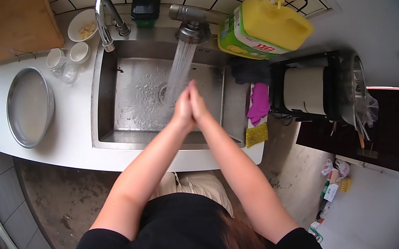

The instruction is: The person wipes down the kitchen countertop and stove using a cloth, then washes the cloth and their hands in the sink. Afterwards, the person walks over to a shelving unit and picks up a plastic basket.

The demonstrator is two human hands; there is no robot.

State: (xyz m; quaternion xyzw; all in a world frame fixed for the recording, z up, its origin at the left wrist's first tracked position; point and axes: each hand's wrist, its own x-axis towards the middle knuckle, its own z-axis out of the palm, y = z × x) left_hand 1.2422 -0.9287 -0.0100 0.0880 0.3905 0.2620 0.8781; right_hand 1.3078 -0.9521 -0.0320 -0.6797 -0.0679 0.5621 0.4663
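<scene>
Over the steel sink [120,97], my left hand [183,108] and my right hand [198,103] are pressed palm to palm, fingers stretched out away from me. Nothing shows between them. A stream of water [181,65] pours down right by the fingertips from a spray head [192,33] at the back of the sink. Water spreads and bubbles over the sink floor around the drain [164,93]. Behind the sink's left part stands a curved chrome faucet [103,23], with no water showing from its spout.
A round metal basin [29,107] sits on the white counter [74,133] at left, near small white bowls [79,52] and a bowl of pale pieces [82,26]. Right of the sink are a yellow jug [272,26], a pink cloth [258,101] and a yellow sponge [256,135].
</scene>
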